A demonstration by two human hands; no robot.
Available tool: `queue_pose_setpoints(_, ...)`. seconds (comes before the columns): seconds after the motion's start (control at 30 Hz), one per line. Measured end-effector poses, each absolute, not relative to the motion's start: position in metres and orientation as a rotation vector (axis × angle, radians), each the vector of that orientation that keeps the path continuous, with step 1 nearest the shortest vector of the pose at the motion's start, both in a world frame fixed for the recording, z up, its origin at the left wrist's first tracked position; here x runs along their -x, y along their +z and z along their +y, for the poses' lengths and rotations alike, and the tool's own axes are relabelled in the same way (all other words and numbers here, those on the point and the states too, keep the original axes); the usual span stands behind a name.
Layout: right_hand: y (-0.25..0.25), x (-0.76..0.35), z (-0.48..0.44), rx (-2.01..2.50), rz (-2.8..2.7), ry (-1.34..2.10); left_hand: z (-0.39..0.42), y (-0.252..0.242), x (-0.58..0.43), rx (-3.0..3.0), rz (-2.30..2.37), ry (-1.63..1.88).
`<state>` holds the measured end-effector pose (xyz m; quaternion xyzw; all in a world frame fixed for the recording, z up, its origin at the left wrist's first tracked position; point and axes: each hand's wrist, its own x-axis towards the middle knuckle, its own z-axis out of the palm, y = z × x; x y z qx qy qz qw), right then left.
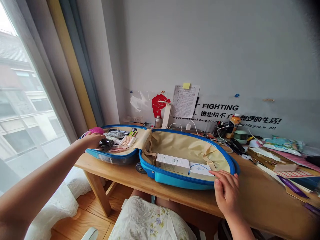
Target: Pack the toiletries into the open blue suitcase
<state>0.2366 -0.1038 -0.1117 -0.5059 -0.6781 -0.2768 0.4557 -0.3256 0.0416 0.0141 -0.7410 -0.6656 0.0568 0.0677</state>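
Note:
A blue suitcase [185, 181] lies spread open on the wooden table, both halves facing up. Over its left half, my left hand [94, 140] reaches in with fingers curled together beside a bright pink item [97, 130] and a black bottle [107, 143]; what the fingers grip is hidden. Clear bottles [115, 134] and a striped packet [127, 141] lie in that half too. My right hand [227, 191] is at the front rim of the right half, fingers extended, fingertips at a white box [200, 169]. Left of this box sits another white box [172, 163] with printed text.
On the right of the table [260, 196] are papers, a wet-wipe pack [283, 145], a purple packet [292, 186], a glass jar [240, 136] and an orange-labelled bottle [233, 125]. A white lamp [166, 116] stands behind the suitcase. Curtains [67, 66] hang at left.

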Motion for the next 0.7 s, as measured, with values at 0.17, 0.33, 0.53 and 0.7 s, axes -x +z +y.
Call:
queue_pose_setpoints(0.17,-0.110,-0.236,-0.105,1.253,-1.679,-0.696,0.039,0.042,0.294,2.148,-1.940,0.188)
queue_pose_setpoints(0.33,-0.111,-0.237,-0.105,1.251,-1.671,-0.708,0.011,0.079,0.210,2.444,-1.597,-0.195)
queue_pose_setpoints(0.53,-0.113,-0.238,-0.106,1.309,-1.678,-0.660,-0.025,0.080,0.109,2.823,-0.990,-0.422)
queue_pose_setpoints(0.7,-0.113,-0.237,-0.107,1.283,-1.671,-0.660,-0.021,0.049,0.057,3.104,-0.864,-0.268)
